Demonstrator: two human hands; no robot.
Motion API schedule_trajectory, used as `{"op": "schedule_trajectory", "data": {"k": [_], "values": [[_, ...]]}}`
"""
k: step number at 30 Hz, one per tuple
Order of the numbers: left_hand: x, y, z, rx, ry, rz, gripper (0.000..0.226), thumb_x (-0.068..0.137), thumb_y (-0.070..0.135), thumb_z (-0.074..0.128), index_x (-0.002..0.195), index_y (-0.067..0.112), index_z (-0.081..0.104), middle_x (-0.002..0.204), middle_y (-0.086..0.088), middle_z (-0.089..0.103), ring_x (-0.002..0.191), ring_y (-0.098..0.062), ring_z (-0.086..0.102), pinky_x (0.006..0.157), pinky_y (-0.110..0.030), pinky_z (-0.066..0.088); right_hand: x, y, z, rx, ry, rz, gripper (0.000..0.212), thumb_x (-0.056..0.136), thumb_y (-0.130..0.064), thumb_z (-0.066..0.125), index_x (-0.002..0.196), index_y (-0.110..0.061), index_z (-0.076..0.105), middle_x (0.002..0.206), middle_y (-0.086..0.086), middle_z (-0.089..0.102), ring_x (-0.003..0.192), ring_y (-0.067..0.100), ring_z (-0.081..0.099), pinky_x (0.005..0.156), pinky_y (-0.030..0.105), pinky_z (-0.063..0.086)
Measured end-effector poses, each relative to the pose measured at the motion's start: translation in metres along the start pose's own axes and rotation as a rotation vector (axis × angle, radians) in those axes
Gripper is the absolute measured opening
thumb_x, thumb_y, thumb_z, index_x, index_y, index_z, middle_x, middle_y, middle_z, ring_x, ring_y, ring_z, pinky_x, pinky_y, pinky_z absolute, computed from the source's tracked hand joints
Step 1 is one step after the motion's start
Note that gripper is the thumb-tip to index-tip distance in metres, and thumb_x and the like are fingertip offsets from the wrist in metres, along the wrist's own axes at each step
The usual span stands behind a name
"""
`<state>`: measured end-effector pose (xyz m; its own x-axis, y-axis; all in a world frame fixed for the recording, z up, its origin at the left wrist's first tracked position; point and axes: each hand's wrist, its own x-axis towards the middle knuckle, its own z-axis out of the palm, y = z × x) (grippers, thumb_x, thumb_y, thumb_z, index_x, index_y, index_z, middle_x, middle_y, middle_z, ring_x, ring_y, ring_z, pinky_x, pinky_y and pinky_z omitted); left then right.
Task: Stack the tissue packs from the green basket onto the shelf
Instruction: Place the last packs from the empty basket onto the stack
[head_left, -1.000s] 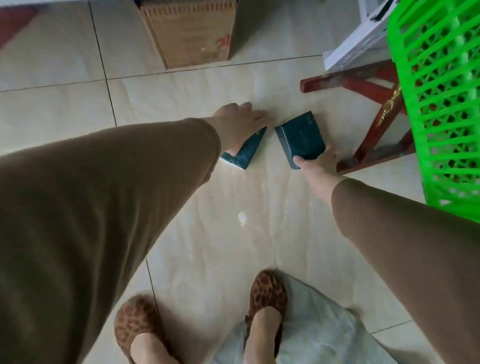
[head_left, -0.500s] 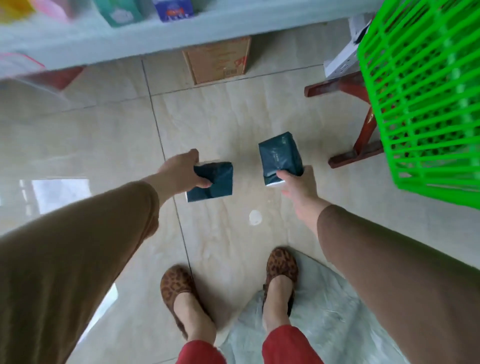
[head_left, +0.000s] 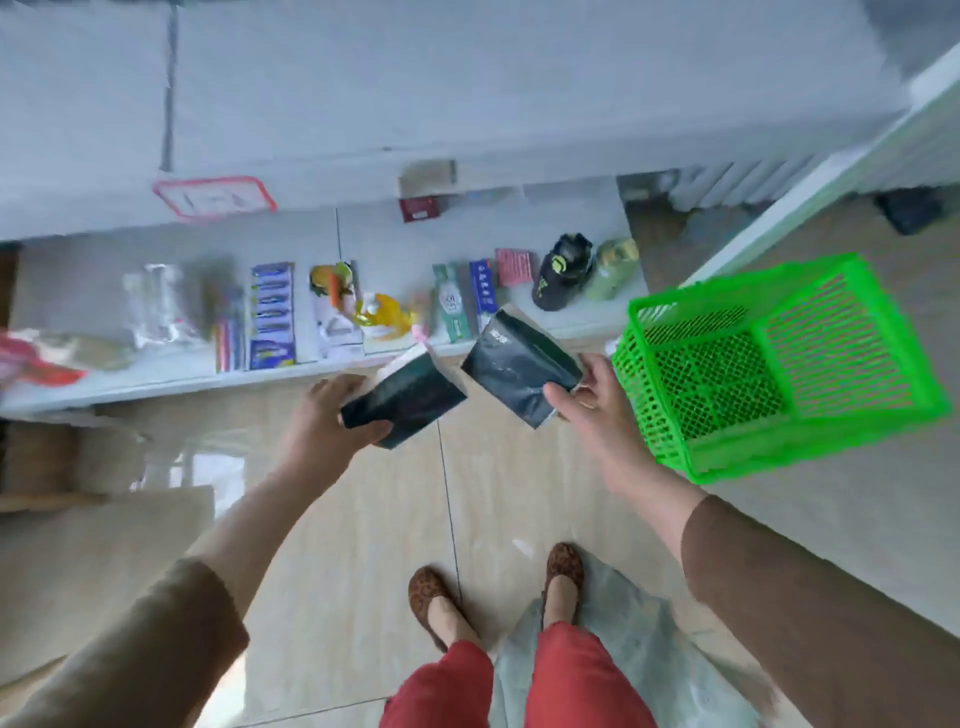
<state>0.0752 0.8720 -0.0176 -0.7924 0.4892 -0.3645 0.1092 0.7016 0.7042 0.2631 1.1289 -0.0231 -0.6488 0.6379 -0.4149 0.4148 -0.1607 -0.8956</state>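
I hold two dark teal tissue packs in the air in front of the white shelf (head_left: 156, 379). My left hand (head_left: 322, 421) grips one tissue pack (head_left: 410, 400) from its lower left end. My right hand (head_left: 592, 400) grips the other tissue pack (head_left: 514, 364) by its lower right corner. Both packs are tilted and hover just before the shelf's front edge. The green basket (head_left: 779, 364) stands to the right of my right hand, its open mesh inside showing no packs.
The lower shelf carries several small goods: blue and green boxes (head_left: 272, 312), a yellow packet (head_left: 379, 312), a black cap (head_left: 563, 275). A red-edged label (head_left: 213, 197) hangs on the shelf above. My feet in leopard slippers (head_left: 431, 597) stand on tile beside a grey sheet (head_left: 649, 649).
Both hands have lifted the two packs from the floor up to shelf height. My view has risen from the floor tiles to the shelf and the basket's inside.
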Motion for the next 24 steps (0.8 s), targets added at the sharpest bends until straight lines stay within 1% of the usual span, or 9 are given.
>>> {"op": "schedule_trajectory", "data": {"k": [3, 5, 6, 9, 12, 14, 16, 21, 24], "values": [[-0.024, 0.052, -0.083, 0.028, 0.088, 0.081, 0.039, 0.07, 0.031, 0.084, 0.097, 0.036, 0.057, 0.098, 0.01, 0.06, 0.082, -0.016, 0.059, 0.066, -0.033, 0.047, -0.022, -0.094, 0.003, -0.099, -0.038, -0.184, 0.045, 0.077, -0.032, 0.076, 0.118, -0.038, 0.057, 0.109, -0.009, 0.069, 0.096, 0.004, 0.068, 0.086, 0.023, 0.051], [-0.031, 0.081, -0.127, 0.032, 0.152, 0.129, 0.039, 0.07, 0.033, 0.082, 0.097, 0.036, 0.054, 0.095, 0.014, 0.06, 0.078, -0.014, 0.061, 0.062, -0.035, 0.048, -0.028, -0.148, 0.006, -0.183, -0.045, -0.304, 0.044, 0.076, -0.038, 0.076, 0.112, -0.055, 0.056, 0.104, -0.017, 0.065, 0.093, -0.006, 0.063, 0.08, 0.01, 0.046], [-0.031, 0.095, -0.146, 0.04, 0.191, 0.162, 0.04, 0.069, 0.033, 0.082, 0.096, 0.036, 0.052, 0.094, 0.015, 0.061, 0.077, -0.012, 0.061, 0.062, -0.034, 0.048, -0.028, -0.171, 0.008, -0.207, -0.045, -0.345, 0.043, 0.076, -0.04, 0.076, 0.11, -0.056, 0.055, 0.104, -0.017, 0.065, 0.092, -0.005, 0.063, 0.078, 0.009, 0.046], [-0.022, 0.13, -0.191, 0.092, 0.273, 0.275, 0.041, 0.069, 0.03, 0.082, 0.097, 0.034, 0.051, 0.098, 0.013, 0.061, 0.083, -0.012, 0.06, 0.068, -0.034, 0.047, -0.017, -0.224, 0.013, -0.248, -0.026, -0.44, 0.043, 0.077, -0.033, 0.078, 0.113, -0.043, 0.056, 0.11, -0.006, 0.066, 0.092, -0.005, 0.064, 0.074, 0.01, 0.048], [0.004, 0.155, -0.221, 0.199, 0.309, 0.383, 0.042, 0.073, 0.023, 0.079, 0.105, 0.027, 0.053, 0.104, 0.007, 0.057, 0.087, -0.014, 0.054, 0.07, -0.03, 0.04, 0.003, -0.266, 0.016, -0.285, 0.004, -0.513, 0.041, 0.075, -0.034, 0.076, 0.11, -0.043, 0.057, 0.103, -0.019, 0.065, 0.096, -0.004, 0.06, 0.078, 0.016, 0.044], [0.029, 0.172, -0.234, 0.278, 0.316, 0.435, 0.042, 0.075, 0.021, 0.079, 0.109, 0.023, 0.055, 0.105, 0.006, 0.054, 0.086, -0.015, 0.053, 0.071, -0.027, 0.039, 0.023, -0.286, 0.018, -0.302, 0.004, -0.539, 0.04, 0.075, -0.031, 0.077, 0.109, -0.04, 0.057, 0.102, -0.019, 0.066, 0.096, 0.003, 0.061, 0.08, 0.023, 0.045], [0.061, 0.189, -0.243, 0.347, 0.307, 0.464, 0.04, 0.075, 0.023, 0.079, 0.108, 0.021, 0.055, 0.104, 0.004, 0.055, 0.087, -0.017, 0.054, 0.072, -0.029, 0.041, 0.048, -0.301, 0.018, -0.323, 0.014, -0.547, 0.039, 0.077, -0.027, 0.078, 0.109, -0.036, 0.057, 0.104, -0.013, 0.067, 0.094, 0.008, 0.062, 0.082, 0.028, 0.047], [0.153, 0.231, -0.252, 0.471, 0.3, 0.497, 0.043, 0.076, 0.028, 0.078, 0.111, 0.02, 0.055, 0.11, 0.003, 0.06, 0.1, -0.021, 0.054, 0.076, -0.034, 0.043, 0.116, -0.323, 0.009, -0.294, 0.073, -0.518, 0.039, 0.078, -0.023, 0.08, 0.108, -0.033, 0.058, 0.102, -0.008, 0.07, 0.074, -0.003, 0.06, 0.076, 0.027, 0.047], [0.2, 0.25, -0.253, 0.577, 0.349, 0.51, 0.045, 0.076, 0.033, 0.079, 0.114, 0.025, 0.056, 0.11, 0.009, 0.063, 0.106, -0.019, 0.047, 0.075, -0.037, 0.045, 0.153, -0.33, 0.002, -0.262, 0.072, -0.481, 0.041, 0.08, -0.017, 0.081, 0.112, -0.026, 0.058, 0.107, 0.002, 0.07, 0.081, 0.011, 0.061, 0.081, 0.033, 0.049]]}}
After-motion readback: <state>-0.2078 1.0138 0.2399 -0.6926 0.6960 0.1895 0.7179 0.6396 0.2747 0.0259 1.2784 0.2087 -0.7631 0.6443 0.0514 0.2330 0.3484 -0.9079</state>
